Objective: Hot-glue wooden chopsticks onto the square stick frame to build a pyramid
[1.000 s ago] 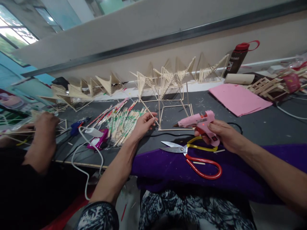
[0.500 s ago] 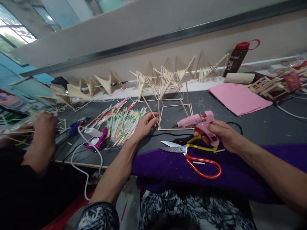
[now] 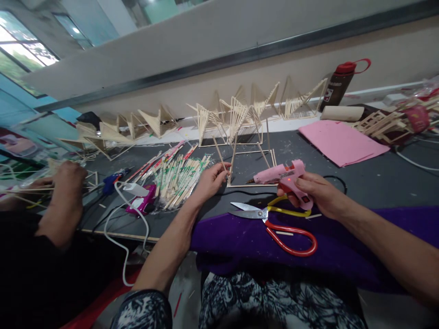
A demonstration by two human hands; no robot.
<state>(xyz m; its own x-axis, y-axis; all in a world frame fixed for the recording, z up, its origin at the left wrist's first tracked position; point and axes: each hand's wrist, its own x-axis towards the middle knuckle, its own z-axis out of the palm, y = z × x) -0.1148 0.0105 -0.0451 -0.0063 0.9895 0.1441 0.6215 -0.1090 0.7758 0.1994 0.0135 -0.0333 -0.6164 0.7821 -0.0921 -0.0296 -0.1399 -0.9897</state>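
Wooden stick frame sits on the dark tabletop before you, between your hands. Left hand: your fingers pinch a slanted stick beside the frame's near left corner. Right hand: your fingers are wrapped round the pink glue gun, nozzle near the front bar; contact unclear. Scissors lie nearer you, partly over purple cloth.
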